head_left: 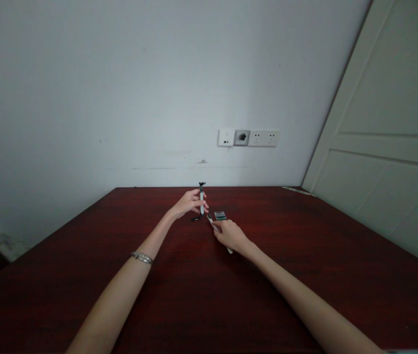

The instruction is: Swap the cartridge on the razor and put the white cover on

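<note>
My left hand (190, 201) is closed around a slim white stick (202, 202) with black ends, held upright over the table. Its black top spreads out like a small bracket; I cannot make out its exact kind. At its lower end a short black piece (195, 219) sits close to the tabletop, and whether the two are joined is unclear. My right hand (231, 234) grips a white-handled brush (209, 220) with a dark head, slanted low over the wood. The head points towards the stick's foot. The palm hides the middle of the handle.
Just beyond my right hand lies a small flat case or packet (220, 215), greenish and shiny. The dark red table (172, 295) meets a white wall with sockets (264, 138). A pale panelled door (385, 147) stands along the right side.
</note>
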### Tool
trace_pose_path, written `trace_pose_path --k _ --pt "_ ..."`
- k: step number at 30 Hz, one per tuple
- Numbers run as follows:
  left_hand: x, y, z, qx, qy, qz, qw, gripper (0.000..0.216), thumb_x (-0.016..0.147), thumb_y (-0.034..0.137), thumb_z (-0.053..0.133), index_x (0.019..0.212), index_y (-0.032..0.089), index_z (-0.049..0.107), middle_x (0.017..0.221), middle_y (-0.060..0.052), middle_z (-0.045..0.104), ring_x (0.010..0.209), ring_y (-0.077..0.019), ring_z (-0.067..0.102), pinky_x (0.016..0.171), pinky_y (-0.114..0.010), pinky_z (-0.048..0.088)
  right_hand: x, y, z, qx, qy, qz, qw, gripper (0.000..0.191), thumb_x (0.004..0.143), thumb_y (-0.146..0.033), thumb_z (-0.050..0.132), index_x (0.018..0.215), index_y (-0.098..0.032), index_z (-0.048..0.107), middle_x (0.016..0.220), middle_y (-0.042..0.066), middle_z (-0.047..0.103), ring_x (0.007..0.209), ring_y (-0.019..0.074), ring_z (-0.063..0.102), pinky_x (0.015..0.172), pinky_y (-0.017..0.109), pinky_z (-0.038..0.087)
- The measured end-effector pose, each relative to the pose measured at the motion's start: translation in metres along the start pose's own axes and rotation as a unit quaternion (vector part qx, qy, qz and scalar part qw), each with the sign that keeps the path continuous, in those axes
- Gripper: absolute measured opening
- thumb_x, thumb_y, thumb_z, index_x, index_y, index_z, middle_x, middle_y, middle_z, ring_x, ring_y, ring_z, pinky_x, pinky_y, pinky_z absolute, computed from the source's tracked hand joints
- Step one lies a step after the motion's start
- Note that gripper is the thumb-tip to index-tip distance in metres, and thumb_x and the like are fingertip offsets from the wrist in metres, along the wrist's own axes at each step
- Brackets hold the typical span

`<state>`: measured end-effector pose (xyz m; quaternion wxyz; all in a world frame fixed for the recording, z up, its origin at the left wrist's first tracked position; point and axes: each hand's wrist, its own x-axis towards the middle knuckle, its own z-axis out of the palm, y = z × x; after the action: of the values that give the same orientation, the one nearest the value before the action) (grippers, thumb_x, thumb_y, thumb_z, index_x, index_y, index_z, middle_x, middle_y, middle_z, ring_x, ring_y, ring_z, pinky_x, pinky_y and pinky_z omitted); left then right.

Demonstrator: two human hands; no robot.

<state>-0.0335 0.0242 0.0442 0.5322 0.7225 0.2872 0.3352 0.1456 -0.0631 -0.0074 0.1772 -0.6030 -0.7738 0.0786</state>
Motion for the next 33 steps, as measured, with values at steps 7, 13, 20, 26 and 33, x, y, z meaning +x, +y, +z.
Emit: trace_pose_path --k 7,13,20,26,33 --pt "0.001 0.001 0.001 0.003 -0.001 -0.004 1.0 0.031 0.074 0.027 0.062 0.098 0.015 0.046 0.082 -0.01 0.066 0.071 -0.0204 0.067 0.056 -0.027 0.052 0.003 -0.004 0.008 -0.08 -0.023 0.026 0.996 0.025 0.083 -0.024 0.041 0.091 -0.019 0.064 0.093 0.012 0.066 0.086 0.0232 0.062 0.069 0.028 0.042" --pt "0.0 0.002 0.003 0.01 0.001 -0.004 1.0 0.03 0.075 0.025 0.061 0.097 0.015 0.046 0.081 -0.011 0.066 0.07 -0.021 0.067 0.053 -0.026 0.05 0.002 -0.006 0.008 -0.083 -0.025 0.022 0.996 0.026 0.084 -0.025 0.04 0.093 -0.018 0.063 0.094 0.013 0.065 0.085 0.0235 0.062 0.069 0.028 0.042" --pt "0.0 0.003 0.005 0.014 0.003 -0.011 1.0 0.03 0.074 0.023 0.062 0.097 0.014 0.046 0.081 -0.011 0.066 0.07 -0.0214 0.067 0.051 -0.024 0.05 0.001 -0.006 0.008 -0.088 -0.028 0.017 0.996 0.026 0.084 -0.025 0.038 0.093 -0.017 0.062 0.092 0.014 0.065 0.085 0.0245 0.063 0.068 0.03 0.043" --pt "-0.001 0.004 0.004 0.009 0.002 -0.015 1.0 0.03 0.074 0.022 0.062 0.097 0.014 0.046 0.08 -0.01 0.066 0.068 -0.0199 0.067 0.052 -0.023 0.049 -0.001 -0.008 0.008 -0.087 -0.031 0.017 0.996 0.026 0.086 -0.027 0.039 0.095 -0.017 0.061 0.094 0.013 0.064 0.084 0.0243 0.062 0.067 0.029 0.042" --pt "-0.002 0.005 0.003 0.0 0.004 -0.012 1.0 0.029 0.074 0.022 0.063 0.097 0.013 0.047 0.079 -0.01 0.066 0.067 -0.0188 0.067 0.052 -0.023 0.049 0.006 0.005 -0.015 -0.067 0.031 0.021 0.997 0.032 0.09 -0.036 0.037 0.109 -0.028 0.061 0.105 0.007 0.061 0.09 0.02 0.06 0.069 0.026 0.041"
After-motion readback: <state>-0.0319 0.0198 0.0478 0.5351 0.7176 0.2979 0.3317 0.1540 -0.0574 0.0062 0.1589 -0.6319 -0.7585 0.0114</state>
